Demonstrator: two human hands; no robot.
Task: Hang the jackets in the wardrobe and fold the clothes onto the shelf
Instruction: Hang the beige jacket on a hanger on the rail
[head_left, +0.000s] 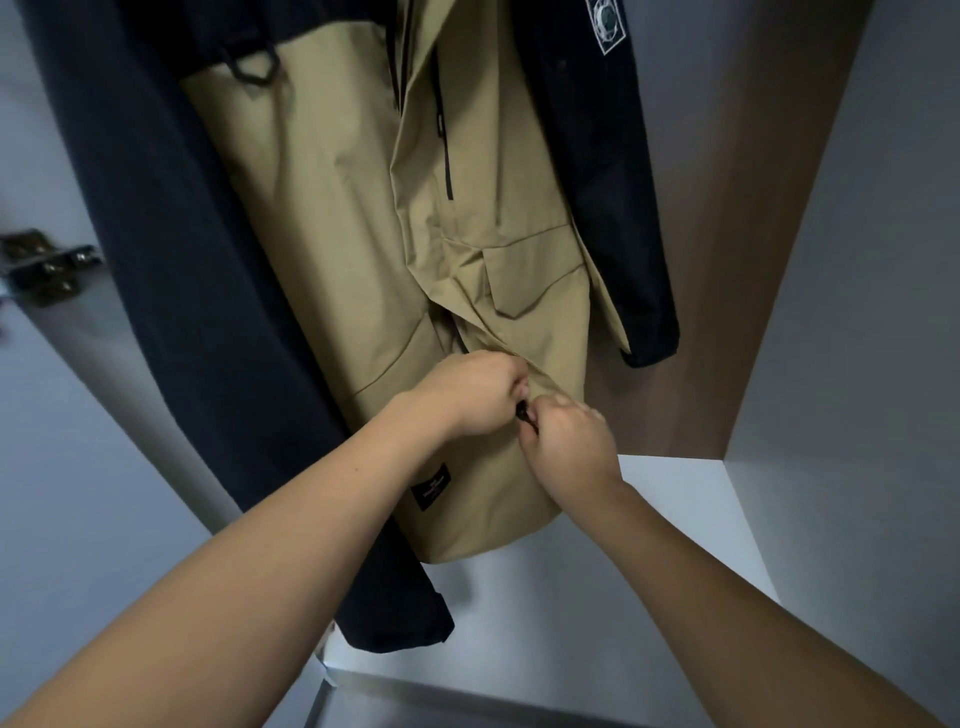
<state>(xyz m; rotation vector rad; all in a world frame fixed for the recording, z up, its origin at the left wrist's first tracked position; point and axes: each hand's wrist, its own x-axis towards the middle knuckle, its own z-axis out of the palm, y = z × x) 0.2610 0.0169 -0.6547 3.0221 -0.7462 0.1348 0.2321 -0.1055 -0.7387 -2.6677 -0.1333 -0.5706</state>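
**Both hands working at the hem of the hanging khaki jacket**

The left hand (470, 392) is curling its fingers round the front edge of the khaki jacket (332, 249), low down near the hem, gripping the fabric. The right hand (566, 441) is sitting just beside it, knuckles almost touching, and is pinching a small black zipper pull (525, 415) between thumb and fingers at the same front opening. Both bare forearms are reaching up from the bottom corners towards that spot.

The khaki jacket is hanging inside the wardrobe, its front partly open above the hands, with a flap pocket (535, 280) up and to the right of them and a thin black chest zip (444, 130) higher still. A small black label (430, 486) is showing on the jacket just below the left wrist. The jacket's sleeves are dark navy: the left sleeve (171, 260) is hanging down the jacket's left side and the right sleeve (613, 182), carrying a white patch (605, 23) near the top, down its right.

Behind the jacket, to its right, a brown back panel (727, 260) is rising, meeting a grey side wall (857, 312). Beneath the jacket's hem a white shelf (649, 519) is lying. Well to the jacket's left a metal hinge (44, 265) is showing, blurred.
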